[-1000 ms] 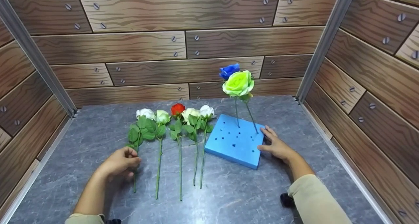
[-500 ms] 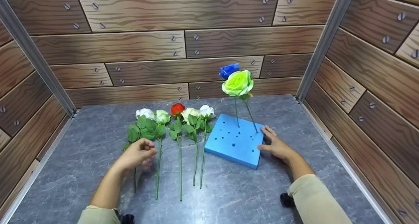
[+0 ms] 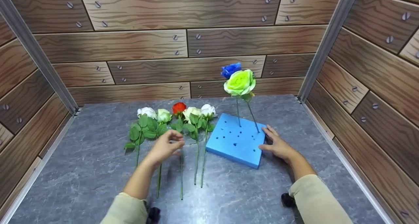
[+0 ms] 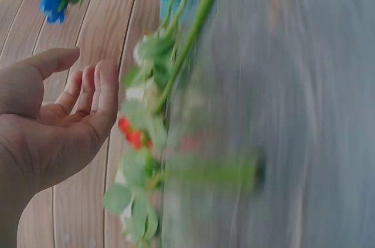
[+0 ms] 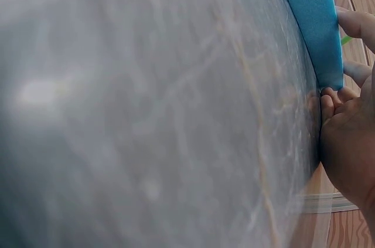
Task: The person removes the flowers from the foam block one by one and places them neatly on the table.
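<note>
My left hand (image 3: pixel 166 146) hovers over the stems of the green-white rose (image 3: pixel 163 116) and the red rose (image 3: pixel 179 108), fingers loosely bent and nothing in them. In the left wrist view its palm (image 4: pixel 64 119) shows bare. At the right edge of a blue foam block (image 3: pixel 222 142) with holes, my right hand (image 3: pixel 278 147) rests its spread thumb and fingers. The right wrist view shows those fingers against the foam block (image 5: pixel 316 25). Upright in the block stand a blue rose (image 3: pixel 230 70) and a lime-green rose (image 3: pixel 240 82).
Left of the block lie a white rose (image 3: pixel 147 112), a cream rose (image 3: pixel 191 114) and another white rose (image 3: pixel 208 110), heads toward the back. The grey marbled table (image 3: pixel 81 171) is enclosed by wood-patterned walls (image 3: pixel 137 44).
My left hand has moved rightward, from the leftmost white rose's stem across to the red rose's stem, carrying nothing. The right hand and the foam block have stayed in place.
</note>
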Demonstrator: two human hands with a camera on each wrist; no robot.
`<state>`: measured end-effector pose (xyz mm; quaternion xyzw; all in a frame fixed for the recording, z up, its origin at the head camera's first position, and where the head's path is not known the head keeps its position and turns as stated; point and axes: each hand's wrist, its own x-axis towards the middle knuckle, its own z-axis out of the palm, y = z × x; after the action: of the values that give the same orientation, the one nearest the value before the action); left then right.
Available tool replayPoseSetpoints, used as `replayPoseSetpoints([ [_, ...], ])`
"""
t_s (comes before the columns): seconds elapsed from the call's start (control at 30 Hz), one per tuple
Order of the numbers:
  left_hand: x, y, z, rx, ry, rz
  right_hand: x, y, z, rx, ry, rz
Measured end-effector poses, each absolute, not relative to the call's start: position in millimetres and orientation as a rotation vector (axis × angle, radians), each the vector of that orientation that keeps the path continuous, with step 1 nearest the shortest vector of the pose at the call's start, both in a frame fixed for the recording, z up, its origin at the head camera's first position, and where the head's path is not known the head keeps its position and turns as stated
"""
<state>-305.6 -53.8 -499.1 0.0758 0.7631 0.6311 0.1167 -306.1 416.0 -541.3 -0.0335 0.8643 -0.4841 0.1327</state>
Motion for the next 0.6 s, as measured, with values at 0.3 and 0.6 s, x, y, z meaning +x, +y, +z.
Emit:
replayPoseSetpoints([
  [0.3, -307, 16, -500, 0.383, 2.218, 1.921, -305, 416, -539, -0.091, 2.508, -1.401],
  [0.6, -308, 66, -497, 0.470, 2.137, 1.999, -306, 415, -540, -0.067, 2.518, -1.373],
])
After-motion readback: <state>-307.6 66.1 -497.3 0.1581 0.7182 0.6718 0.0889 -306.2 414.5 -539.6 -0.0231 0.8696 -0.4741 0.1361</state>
